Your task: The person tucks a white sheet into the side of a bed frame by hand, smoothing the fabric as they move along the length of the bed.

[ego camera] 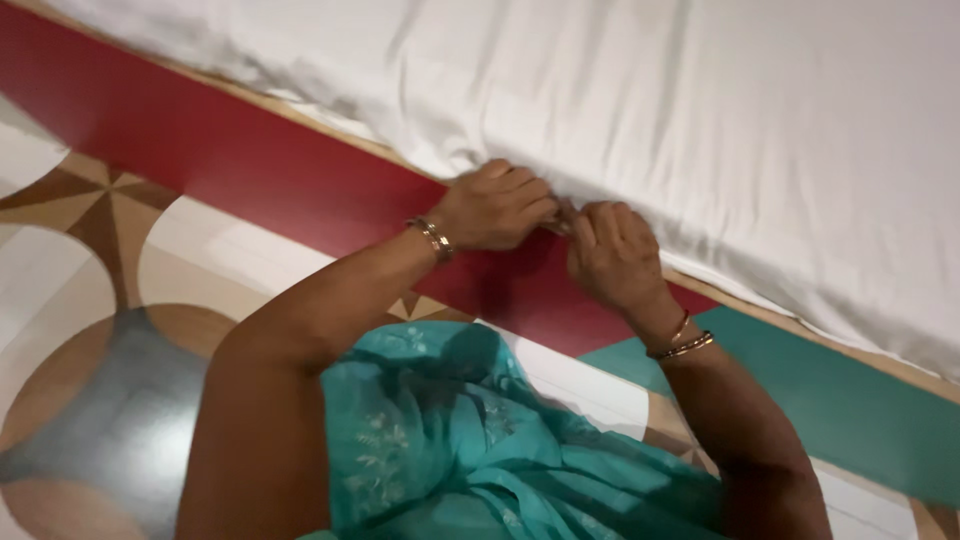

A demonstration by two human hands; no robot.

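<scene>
The left hand (pixel 492 208) has its grip curled tight on the lower edge of the white sheet (pixel 640 110), fingers folded over a bunched fold. The right hand (pixel 612 255) sits just beside it, touching it, its grip likewise pinched narrow on the same edge. The sheet covers the bed above both hands. Directly below the sheet's edge runs a red side panel (pixel 250 165), continuing into a teal panel (pixel 850 400). Below the panels lies a patterned floor (pixel 90 300).
</scene>
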